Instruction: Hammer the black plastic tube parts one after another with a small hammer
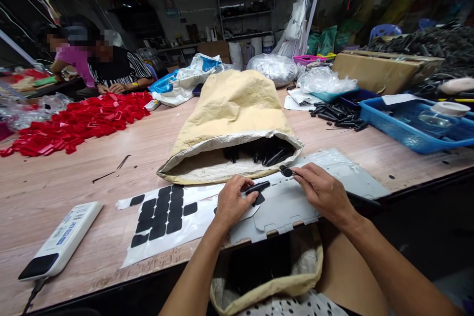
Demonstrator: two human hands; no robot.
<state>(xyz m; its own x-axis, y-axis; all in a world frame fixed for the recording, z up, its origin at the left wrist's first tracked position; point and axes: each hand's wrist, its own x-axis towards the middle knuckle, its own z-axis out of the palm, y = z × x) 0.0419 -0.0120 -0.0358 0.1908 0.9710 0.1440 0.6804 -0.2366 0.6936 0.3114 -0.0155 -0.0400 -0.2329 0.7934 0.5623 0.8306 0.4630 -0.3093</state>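
Observation:
My left hand (pixel 234 202) is closed on a short black tube (pixel 258 187), its thumb and fingers around the near end. Beside that thumb lies a black rounded square (pixel 260 199). In my right hand (pixel 324 192), thumb and fingertips pinch a small black round-ended piece (pixel 285 171). Both hands are above a grey flattened board (pixel 281 212) at the table edge. To the left is a white backing sheet (pixel 202 224) with black rounded-square stickers (pixel 158 225). Behind my hands lies a tan sack (pixel 237 103), its mouth facing me, with black pieces (pixel 274 153) inside.
A white power bank (pixel 70 234) with a cable lies front left. A heap of red pieces (pixel 85 118) is at back left, near co-workers (pixel 118 69). Black parts (pixel 338 114) and a blue basket (pixel 407 131) are on the right. Another open sack (pixel 314 266) is on my lap.

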